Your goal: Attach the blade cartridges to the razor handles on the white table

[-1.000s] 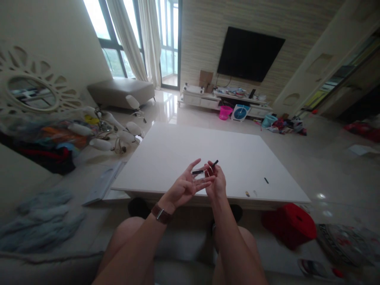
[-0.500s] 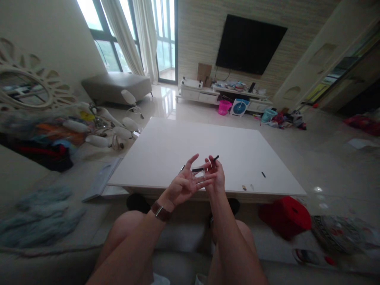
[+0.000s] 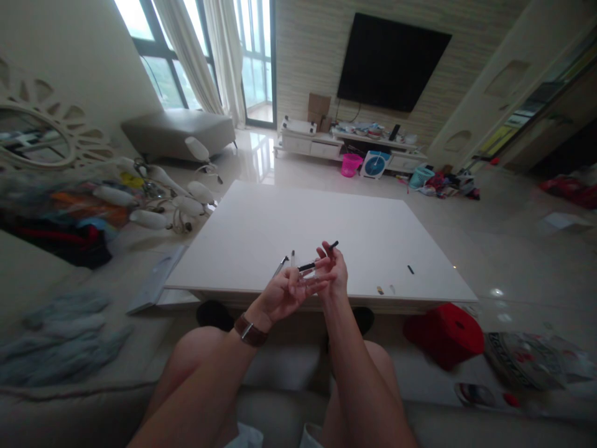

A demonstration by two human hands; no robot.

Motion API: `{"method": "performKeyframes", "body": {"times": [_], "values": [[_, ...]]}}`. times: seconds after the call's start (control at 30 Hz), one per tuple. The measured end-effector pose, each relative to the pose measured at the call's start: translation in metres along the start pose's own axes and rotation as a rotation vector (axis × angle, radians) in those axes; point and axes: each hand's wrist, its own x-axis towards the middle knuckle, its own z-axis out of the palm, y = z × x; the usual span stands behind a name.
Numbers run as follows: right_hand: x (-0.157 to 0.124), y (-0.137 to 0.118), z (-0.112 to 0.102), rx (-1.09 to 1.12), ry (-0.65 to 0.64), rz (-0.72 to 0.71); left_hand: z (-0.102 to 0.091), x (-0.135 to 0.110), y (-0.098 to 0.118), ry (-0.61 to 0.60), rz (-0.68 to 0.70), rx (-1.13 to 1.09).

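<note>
In the head view my left hand (image 3: 283,288), with a brown strap on its wrist, is closed on a small clear piece with a black strip (image 3: 306,267). The fingers partly hide that piece, so its exact kind is unclear. My right hand (image 3: 336,274) faces it, its lower fingers reaching to the clear piece. A short black stick (image 3: 333,245) is pinched at the right hand's upper fingertips. Just beyond my left hand are a slim silver pen-like thing (image 3: 280,266) and a thin clear tube with a dark tip (image 3: 293,257).
The white table (image 3: 261,218) lies under both hands. Toward its right front are a small black bar (image 3: 410,269), a brownish scrap (image 3: 380,290) and a clear bit (image 3: 392,289). A red object (image 3: 448,336) stands beside the front edge; a white-shaded lamp (image 3: 186,205) is at left.
My left thumb, raised before, has folded down, and the clear piece has tilted between the hands. The silver thing and clear tube now show beyond my left hand. The whole view has shifted slightly.
</note>
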Motion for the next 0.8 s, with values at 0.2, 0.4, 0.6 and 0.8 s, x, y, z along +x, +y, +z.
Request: {"method": "performKeyframes", "body": {"times": [0.2, 0.4, 0.6, 0.8], "values": [[0.000, 0.001, -0.001, -0.021, 0.008, 0.012, -0.002, -0.002, 0.005, 0.010, 0.019, -0.005], [-0.002, 0.005, -0.001, -0.029, -0.009, -0.002, -0.003, -0.005, 0.008, 0.055, 0.052, -0.039], [-0.001, 0.011, -0.001, 0.006, -0.072, -0.029, -0.008, -0.004, 0.009, 0.119, 0.103, -0.049], [0.000, 0.012, -0.003, -0.003, -0.106, -0.059, -0.008, -0.003, 0.008, 0.173, 0.097, -0.043]]}}
